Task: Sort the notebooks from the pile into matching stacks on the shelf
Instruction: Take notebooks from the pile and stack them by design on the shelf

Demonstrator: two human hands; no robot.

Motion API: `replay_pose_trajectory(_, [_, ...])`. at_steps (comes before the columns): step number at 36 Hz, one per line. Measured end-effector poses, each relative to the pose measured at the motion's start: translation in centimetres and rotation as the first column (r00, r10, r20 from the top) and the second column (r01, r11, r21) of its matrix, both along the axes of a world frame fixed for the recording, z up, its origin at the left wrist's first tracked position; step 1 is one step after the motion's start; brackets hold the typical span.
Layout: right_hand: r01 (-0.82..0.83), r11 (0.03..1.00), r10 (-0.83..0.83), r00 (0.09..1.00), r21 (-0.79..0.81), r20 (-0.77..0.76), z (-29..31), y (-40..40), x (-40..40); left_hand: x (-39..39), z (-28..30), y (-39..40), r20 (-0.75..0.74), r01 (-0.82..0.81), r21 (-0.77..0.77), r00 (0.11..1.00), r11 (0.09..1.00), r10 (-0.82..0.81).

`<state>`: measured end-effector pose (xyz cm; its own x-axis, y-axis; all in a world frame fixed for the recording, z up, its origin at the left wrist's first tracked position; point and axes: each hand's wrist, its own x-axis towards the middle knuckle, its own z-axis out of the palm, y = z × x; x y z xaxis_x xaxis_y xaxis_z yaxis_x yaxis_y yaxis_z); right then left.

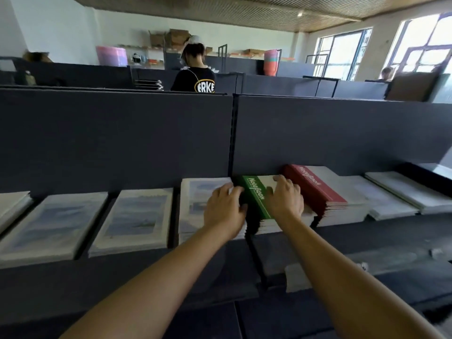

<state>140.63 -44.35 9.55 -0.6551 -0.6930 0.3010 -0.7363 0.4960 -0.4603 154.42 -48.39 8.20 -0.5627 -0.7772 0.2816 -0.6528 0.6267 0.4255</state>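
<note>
shelf [342, 243]: dark grey, flat, with a dark back panel; notebooks lie on it in a row of flat stacks
green stack [256, 199]: glossy green-and-white "NoteBook" cover on top, mid-shelf
red stack [315, 187]: same cover in red, just right of the green, taller
blue stacks [137, 216]: 3 plain to see, pale blue-grey picture covers, left of the green
white stacks [391, 201]: at least 2, right of the red; blurred
left hand [223, 207]: lies on the green stack's left edge, fingers loosely bent; grip can't be told
right hand [285, 198]: flat on the green cover, fingers spread, pressing
</note>
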Motion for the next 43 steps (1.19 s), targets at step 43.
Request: replay_pose_trajectory(43, [-0.2, 0.98, 0.187, 0.869, -0.02, 0.459, -2.1, 9.2, -24.1, -23.5, -0.8, 8.3, 0.391, 0.052, -0.217, 0.92, 0.975, 0.038])
